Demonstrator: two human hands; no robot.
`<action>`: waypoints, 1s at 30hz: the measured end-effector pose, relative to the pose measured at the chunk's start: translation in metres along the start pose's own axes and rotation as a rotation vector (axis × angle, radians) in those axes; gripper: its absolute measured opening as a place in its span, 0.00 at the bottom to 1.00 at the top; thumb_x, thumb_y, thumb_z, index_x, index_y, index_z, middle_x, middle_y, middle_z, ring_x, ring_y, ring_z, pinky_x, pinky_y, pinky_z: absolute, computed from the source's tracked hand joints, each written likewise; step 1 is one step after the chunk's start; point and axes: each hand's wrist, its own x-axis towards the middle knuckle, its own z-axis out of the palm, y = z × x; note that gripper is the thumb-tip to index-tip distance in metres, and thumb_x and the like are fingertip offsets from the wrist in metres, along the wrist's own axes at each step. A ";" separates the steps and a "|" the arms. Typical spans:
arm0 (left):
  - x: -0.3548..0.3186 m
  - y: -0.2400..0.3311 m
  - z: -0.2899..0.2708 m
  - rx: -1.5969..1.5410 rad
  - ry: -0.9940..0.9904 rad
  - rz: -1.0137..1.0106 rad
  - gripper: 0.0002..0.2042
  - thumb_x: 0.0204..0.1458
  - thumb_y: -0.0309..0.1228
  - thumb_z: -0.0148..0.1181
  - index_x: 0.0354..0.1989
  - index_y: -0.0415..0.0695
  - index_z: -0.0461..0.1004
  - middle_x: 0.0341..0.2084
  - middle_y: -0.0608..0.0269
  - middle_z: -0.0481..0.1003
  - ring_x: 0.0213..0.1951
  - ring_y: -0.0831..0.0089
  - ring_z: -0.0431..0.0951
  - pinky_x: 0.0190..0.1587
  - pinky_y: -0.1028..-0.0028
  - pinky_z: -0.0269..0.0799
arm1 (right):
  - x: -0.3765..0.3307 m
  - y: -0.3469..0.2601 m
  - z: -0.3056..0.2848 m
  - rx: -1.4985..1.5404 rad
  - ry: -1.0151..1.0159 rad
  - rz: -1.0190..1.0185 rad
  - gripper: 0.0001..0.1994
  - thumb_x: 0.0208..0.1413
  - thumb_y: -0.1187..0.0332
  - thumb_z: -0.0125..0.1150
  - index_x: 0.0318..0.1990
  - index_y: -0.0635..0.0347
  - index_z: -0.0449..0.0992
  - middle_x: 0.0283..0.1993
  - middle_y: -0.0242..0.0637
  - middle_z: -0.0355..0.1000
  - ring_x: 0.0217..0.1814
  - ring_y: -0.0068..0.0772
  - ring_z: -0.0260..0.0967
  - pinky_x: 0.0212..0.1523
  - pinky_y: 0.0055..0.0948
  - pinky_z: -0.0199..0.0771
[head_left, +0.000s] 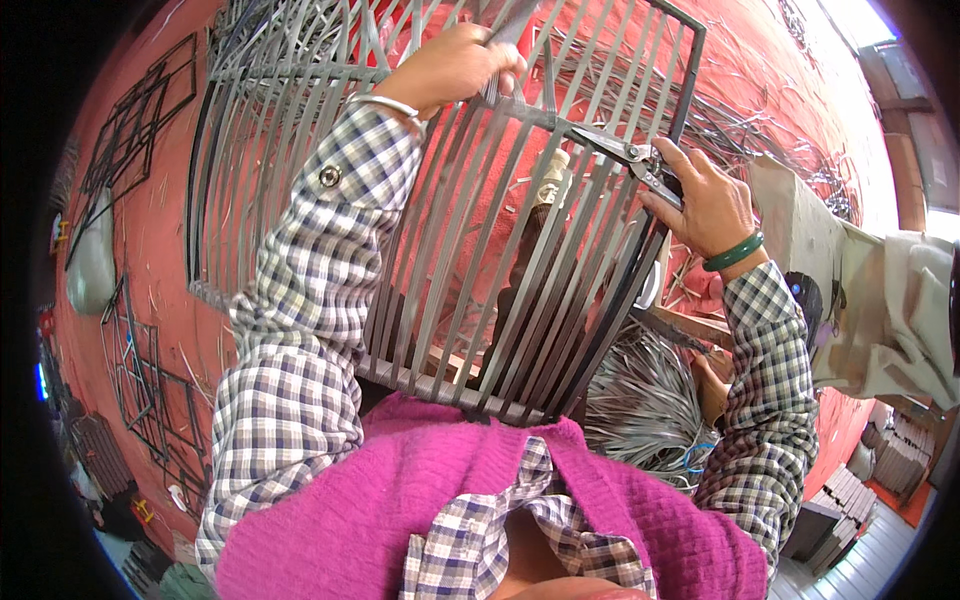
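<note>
Across my lap leans a dark rectangular frame (692, 70) strung with long, flat grey strips (535, 320), tilted away from me. Near its upper middle, my left hand (450, 72) is closed round loose grey strip ends (512, 22). My right hand (705, 200) is at the frame's right edge, wrapped round the handles of a pair of metal snips (640, 165). Their blades point left, over the strips near a crossbar, toward my left hand. Whether the blades touch a strip I cannot tell.
A second strung frame (235, 190) stands at the left, beside bare dark frames (150, 110) and a pale bag (92, 260) on the red floor. By my right forearm lies a thick bundle of grey strips (645, 395). Pale cloth (895, 310) hangs at the right.
</note>
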 end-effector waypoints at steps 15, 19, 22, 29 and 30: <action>0.001 0.001 0.021 -0.042 -0.343 0.195 0.15 0.52 0.40 0.60 0.35 0.39 0.77 0.24 0.65 0.75 0.31 0.80 0.75 0.38 0.76 0.71 | 0.012 -0.014 -0.012 -0.059 0.034 -0.084 0.29 0.48 0.46 0.58 0.55 0.51 0.66 0.31 0.38 0.65 0.32 0.39 0.69 0.31 0.32 0.71; -0.006 0.001 0.028 -0.072 -0.276 0.176 0.13 0.54 0.36 0.58 0.40 0.39 0.75 0.30 0.66 0.75 0.36 0.77 0.77 0.44 0.76 0.73 | 0.010 -0.011 -0.008 -0.118 0.128 -0.134 0.29 0.48 0.46 0.59 0.54 0.51 0.67 0.27 0.37 0.64 0.29 0.38 0.69 0.30 0.33 0.72; -0.012 0.003 0.024 -0.394 -0.030 0.162 0.12 0.54 0.35 0.57 0.40 0.40 0.74 0.31 0.68 0.75 0.31 0.81 0.74 0.35 0.80 0.72 | 0.007 -0.009 -0.004 -0.043 0.008 -0.059 0.29 0.47 0.46 0.59 0.53 0.51 0.68 0.27 0.36 0.65 0.26 0.40 0.70 0.27 0.34 0.72; -0.002 0.020 -0.024 0.443 -0.194 0.039 0.12 0.51 0.38 0.53 0.32 0.41 0.75 0.15 0.70 0.69 0.18 0.82 0.66 0.20 0.78 0.57 | 0.013 -0.011 -0.006 0.068 -0.023 0.002 0.26 0.49 0.47 0.58 0.52 0.51 0.68 0.34 0.39 0.72 0.33 0.42 0.73 0.31 0.39 0.71; 0.003 0.024 -0.019 0.618 -0.266 -0.022 0.14 0.51 0.40 0.53 0.30 0.41 0.76 0.13 0.70 0.68 0.17 0.81 0.65 0.20 0.76 0.57 | 0.014 -0.012 -0.007 0.060 -0.020 -0.015 0.26 0.49 0.47 0.57 0.52 0.51 0.68 0.34 0.39 0.72 0.34 0.43 0.73 0.32 0.39 0.71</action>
